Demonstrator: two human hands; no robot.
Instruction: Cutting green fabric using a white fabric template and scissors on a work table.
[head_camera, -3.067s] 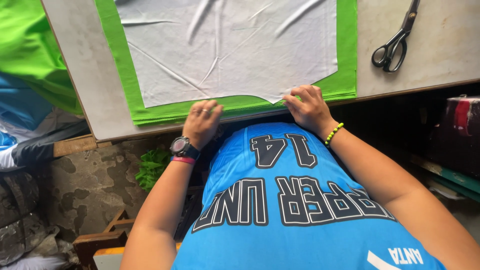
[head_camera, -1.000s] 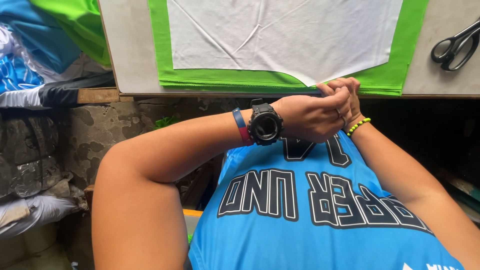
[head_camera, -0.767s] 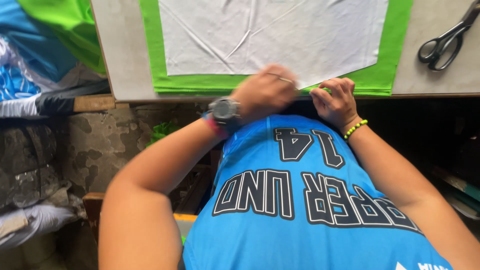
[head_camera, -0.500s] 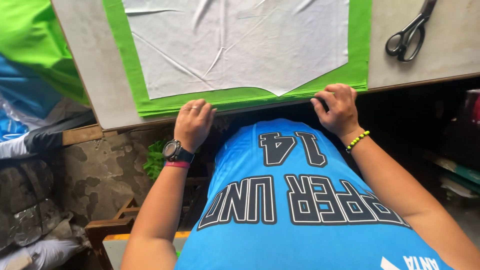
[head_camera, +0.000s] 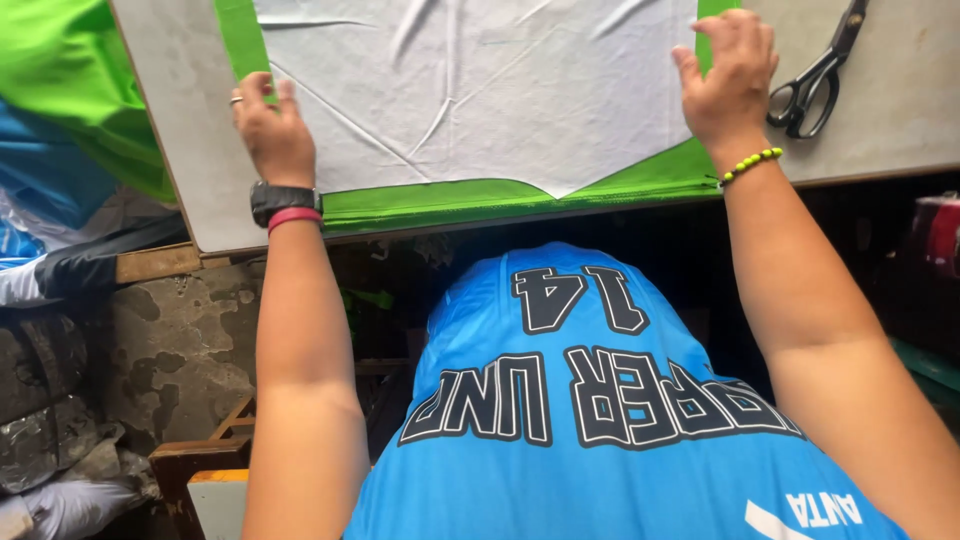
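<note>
White fabric (head_camera: 480, 90) between both hands | left hand (head_camera: 272, 130) grip spread flat; right hand (head_camera: 728, 75) likewise

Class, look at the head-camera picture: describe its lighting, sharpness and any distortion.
Head view: even, soft daylight on the white fabric and table, no glare; deep shadow under the table edge; left hand, right hand and scissors sharp; wide-angle lens tilts the table's edges.

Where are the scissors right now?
In the head view, the black scissors lie on the grey table at the upper right, just right of the right hand and beyond the green fabric's edge.
</note>
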